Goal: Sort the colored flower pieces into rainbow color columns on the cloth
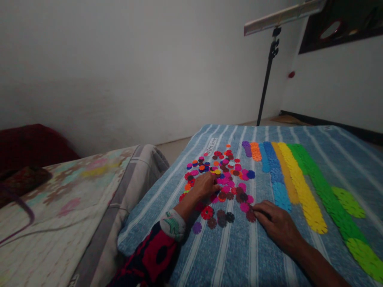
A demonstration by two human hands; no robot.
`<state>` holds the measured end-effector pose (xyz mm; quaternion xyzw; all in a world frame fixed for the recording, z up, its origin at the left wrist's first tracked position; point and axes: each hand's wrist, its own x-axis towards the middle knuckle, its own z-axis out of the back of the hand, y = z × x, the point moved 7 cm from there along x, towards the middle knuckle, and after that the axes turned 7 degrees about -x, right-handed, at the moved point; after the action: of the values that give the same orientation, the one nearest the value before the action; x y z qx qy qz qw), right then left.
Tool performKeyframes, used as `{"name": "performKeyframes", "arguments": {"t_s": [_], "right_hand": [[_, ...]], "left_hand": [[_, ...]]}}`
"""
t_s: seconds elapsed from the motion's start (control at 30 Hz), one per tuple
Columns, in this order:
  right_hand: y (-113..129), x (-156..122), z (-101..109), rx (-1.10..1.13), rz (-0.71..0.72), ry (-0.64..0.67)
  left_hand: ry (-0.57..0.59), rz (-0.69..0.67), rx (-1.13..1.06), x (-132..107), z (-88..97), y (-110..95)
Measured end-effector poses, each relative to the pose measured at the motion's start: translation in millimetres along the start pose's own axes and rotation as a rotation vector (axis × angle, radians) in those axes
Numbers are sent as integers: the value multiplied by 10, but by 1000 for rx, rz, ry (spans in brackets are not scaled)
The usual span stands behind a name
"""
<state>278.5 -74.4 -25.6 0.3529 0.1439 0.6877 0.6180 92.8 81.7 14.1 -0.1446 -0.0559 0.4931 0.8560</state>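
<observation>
A loose pile of small flower-shaped plastic discs (pixel 229 183) in pink, red, brown, orange and blue lies on the striped blue cloth. My left hand (pixel 205 186) reaches into the left side of the pile with its fingers curled down. Its fingertips are partly hidden, and a yellow disc (pixel 217 172) lies just beyond them. At the pile's near right edge, my right hand (pixel 277 224) has thumb and forefinger closed at the rim of a dark red-brown disc (pixel 250 216). Below the pile are a purple disc (pixel 197 228) and a black disc (pixel 230 217).
Overlapping discs form rows by colour on the right, including a yellow row (pixel 303 191) and a green row (pixel 326 199). Beyond the blue cloth (pixel 239 259) stands a black lamp pole (pixel 265 83). A second surface with a patterned cover (pixel 89 191) lies left, across a gap.
</observation>
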Motion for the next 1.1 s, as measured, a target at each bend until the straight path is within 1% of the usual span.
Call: {"name": "performKeyframes", "arguments": {"t_s": [0.1, 0.23, 0.3, 0.47, 0.53, 0.63, 0.7, 0.83, 0.93, 1.0, 1.1], "right_hand": [[6, -2, 5, -5, 4, 2], [1, -9, 0, 11, 5, 1], [-5, -13, -7, 16, 3, 3], [-13, -19, -7, 19, 3, -7], [-18, -21, -4, 25, 2, -11], [-32, -24, -3, 31, -4, -8], [-40, -26, -6, 35, -7, -6], [-55, -31, -30, 37, -15, 15], [-55, -35, -35, 38, -16, 15], [-48, -35, -31, 37, -16, 10], [-39, -32, -17, 40, -24, 1]], "left_hand": [[-10, 32, 26, -4, -73, -9], [-43, 48, -6, -59, -126, -53], [-53, 31, -26, -100, -146, -107], [-25, 1, 5, -171, -220, -233], [-37, -2, 19, -180, -241, -257], [-71, -49, 17, -185, -268, -291], [-97, -58, -5, -184, -276, -277], [-140, -6, -122, -173, -246, -159], [-195, 26, -261, -148, -150, -2], [-268, 65, -373, -122, -46, 182], [-377, 153, -510, -74, 84, 552]]}}
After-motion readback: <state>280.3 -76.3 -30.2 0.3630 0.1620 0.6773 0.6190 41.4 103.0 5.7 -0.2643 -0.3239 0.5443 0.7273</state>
